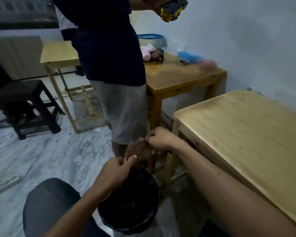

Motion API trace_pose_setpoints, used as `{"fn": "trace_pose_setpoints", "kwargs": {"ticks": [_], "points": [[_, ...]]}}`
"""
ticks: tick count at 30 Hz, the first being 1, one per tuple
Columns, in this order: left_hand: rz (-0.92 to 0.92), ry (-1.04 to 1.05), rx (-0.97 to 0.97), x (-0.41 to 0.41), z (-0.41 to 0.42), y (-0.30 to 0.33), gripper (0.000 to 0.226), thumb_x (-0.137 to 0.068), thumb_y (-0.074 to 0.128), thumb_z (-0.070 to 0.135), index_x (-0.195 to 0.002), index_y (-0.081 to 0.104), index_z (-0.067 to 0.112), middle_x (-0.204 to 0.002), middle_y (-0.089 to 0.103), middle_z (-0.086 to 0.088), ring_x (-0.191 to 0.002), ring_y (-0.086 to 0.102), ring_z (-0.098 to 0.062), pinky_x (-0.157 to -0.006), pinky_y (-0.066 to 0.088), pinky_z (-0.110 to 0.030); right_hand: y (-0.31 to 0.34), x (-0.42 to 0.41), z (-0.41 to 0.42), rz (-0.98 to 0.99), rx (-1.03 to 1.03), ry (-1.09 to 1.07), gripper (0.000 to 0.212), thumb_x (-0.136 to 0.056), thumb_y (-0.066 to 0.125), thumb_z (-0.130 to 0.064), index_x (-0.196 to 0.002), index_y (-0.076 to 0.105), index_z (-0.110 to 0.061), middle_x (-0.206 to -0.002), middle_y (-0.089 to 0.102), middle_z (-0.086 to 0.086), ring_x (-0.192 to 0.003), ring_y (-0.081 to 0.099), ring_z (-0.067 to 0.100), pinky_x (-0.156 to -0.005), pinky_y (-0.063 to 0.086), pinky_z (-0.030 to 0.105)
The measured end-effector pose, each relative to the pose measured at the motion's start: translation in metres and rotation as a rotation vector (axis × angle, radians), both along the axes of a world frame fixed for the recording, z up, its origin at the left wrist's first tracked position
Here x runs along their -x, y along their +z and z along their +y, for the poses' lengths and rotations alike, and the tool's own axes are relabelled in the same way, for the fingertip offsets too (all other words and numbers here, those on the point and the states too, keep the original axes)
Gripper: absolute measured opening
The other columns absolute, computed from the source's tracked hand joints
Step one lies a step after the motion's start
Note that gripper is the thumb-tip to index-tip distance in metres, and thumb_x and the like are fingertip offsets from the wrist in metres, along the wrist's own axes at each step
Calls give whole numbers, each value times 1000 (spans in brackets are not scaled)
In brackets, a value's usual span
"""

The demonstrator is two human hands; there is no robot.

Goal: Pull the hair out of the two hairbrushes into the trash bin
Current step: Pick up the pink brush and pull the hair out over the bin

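Here we hold the hairbrush (138,148) just above the trash bin (128,218), our left hand (114,173) pinching its near end, our right hand (158,139) closed on the far end, perhaps nipping hair, though blur hides the strands. We should tease tufts up along the stiff, thin pins, dropping them into the round, black-lined bin.
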State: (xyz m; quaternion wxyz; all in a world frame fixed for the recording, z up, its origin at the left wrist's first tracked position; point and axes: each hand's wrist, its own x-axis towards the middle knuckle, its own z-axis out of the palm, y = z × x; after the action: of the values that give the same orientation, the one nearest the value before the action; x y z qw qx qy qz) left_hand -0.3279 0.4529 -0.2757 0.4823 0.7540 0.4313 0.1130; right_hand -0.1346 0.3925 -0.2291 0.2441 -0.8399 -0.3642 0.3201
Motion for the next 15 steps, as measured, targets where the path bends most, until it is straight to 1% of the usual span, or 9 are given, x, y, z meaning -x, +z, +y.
{"fn": "trace_pose_setpoints", "kwargs": {"ticks": [3, 5, 6, 8, 10, 11, 13, 15], "points": [[37, 31, 9, 12, -3, -16, 58, -84, 56, 67, -70, 59, 11, -52, 46, -1, -40, 45, -16, -44, 33, -28, -22, 6, 4, 83, 0, 31, 17, -103, 57, -24, -101, 72, -16, -95, 79, 14, -64, 70, 15, -51, 55, 25], [61, 28, -9, 19, -3, -27, 53, -85, 55, 66, -69, 55, 15, -54, 46, -3, -42, 46, -17, -45, 34, -29, -37, 9, 6, 99, -23, 36, 17, -102, 61, -23, -88, 71, -19, -89, 78, 12, -57, 66, 13, -46, 51, 22], [77, 28, -19, 21, -2, -33, 54, -85, 55, 67, -69, 55, 16, -54, 47, -4, -43, 47, -18, -47, 35, -31, -44, 10, 6, 101, -35, 35, 18, -101, 64, -23, -85, 71, -18, -85, 77, 10, -55, 65, 13, -45, 49, 21], [109, 41, -32, 26, 0, -43, 56, -85, 55, 67, -66, 56, 14, -54, 51, -4, -45, 51, -18, -49, 38, -33, -53, 13, 8, 104, -57, 19, 15, -98, 69, -23, -89, 75, -11, -77, 75, 7, -54, 64, 12, -43, 47, 19], [141, 52, -43, 30, 1, -51, 57, -85, 54, 67, -65, 56, 14, -54, 55, -3, -48, 56, -19, -51, 40, -33, -63, 16, 10, 121, -82, 4, 12, -97, 71, -19, -93, 75, -8, -68, 70, 5, -50, 61, 12, -40, 46, 16], [157, 58, -52, 32, 2, -55, 57, -85, 54, 67, -64, 55, 14, -55, 56, -3, -49, 57, -19, -52, 41, -32, -68, 18, 11, 122, -84, 5, 13, -96, 72, -18, -95, 76, -6, -64, 67, 4, -49, 59, 12, -39, 45, 16], [198, 63, -78, 36, 2, -62, 57, -87, 53, 66, -63, 54, 14, -55, 56, -3, -51, 56, -19, -53, 40, -31, -79, 21, 14, 111, -73, 7, 17, -93, 76, -21, -94, 78, -4, -63, 68, 3, -50, 60, 13, -42, 47, 18], [254, 46, -108, 38, 3, -66, 59, -88, 51, 67, -65, 56, 13, -56, 56, -3, -53, 57, -20, -54, 39, -31, -89, 22, 16, 115, -66, 10, 14, -90, 79, -23, -90, 80, -9, -62, 70, 1, -52, 63, 13, -47, 50, 23]]}}
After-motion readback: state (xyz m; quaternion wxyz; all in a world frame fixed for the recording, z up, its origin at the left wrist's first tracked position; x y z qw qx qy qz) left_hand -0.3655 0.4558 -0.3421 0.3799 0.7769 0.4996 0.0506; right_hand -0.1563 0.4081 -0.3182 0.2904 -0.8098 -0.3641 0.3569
